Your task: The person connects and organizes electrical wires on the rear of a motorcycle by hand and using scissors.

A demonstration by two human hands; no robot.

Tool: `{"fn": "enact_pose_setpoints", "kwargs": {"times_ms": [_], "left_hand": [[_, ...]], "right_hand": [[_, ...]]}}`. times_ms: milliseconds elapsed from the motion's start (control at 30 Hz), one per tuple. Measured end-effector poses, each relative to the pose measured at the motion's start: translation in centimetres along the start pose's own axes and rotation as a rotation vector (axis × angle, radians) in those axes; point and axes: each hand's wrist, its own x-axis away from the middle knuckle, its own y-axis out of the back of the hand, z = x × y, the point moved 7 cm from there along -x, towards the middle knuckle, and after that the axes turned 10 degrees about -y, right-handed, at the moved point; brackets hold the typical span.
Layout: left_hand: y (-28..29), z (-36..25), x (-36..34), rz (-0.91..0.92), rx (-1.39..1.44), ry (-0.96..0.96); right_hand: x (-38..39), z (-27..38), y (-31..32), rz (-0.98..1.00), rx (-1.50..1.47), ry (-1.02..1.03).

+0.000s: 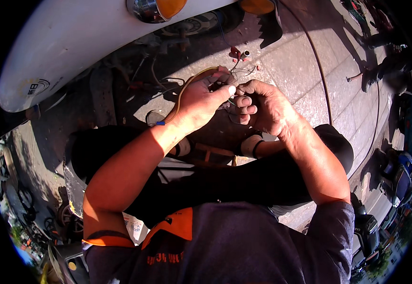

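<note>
My left hand and my right hand are nearly touching, fingertip to fingertip. Thin wires emerge around the fingertips, and both hands are closed on them in a pinch. The remaining fingers of my right hand curl toward the palm. Across the back of my left hand and wrist runs a yellow wire, ending in a blue tip. Exactly where the strands meet is hidden between the fingers.
A white vehicle body panel with an orange lamp overhangs the upper left. Dark cables hang beneath it. On the pavement lie a small metal cylinder, a red clip and a long hose. Parked scooters line the right.
</note>
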Motion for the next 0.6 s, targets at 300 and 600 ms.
{"fn": "enact_pose_setpoints", "kwargs": {"times_ms": [300, 600], "left_hand": [[-0.1, -0.6, 0.3, 0.011, 0.172, 0.233], [0.1, -0.1, 0.5, -0.03, 0.257, 0.274]], "right_hand": [[5.0, 3.6, -3.0, -0.628, 1.229, 1.126], [7.3, 2.5, -6.8, -0.709, 1.822, 1.537]]}}
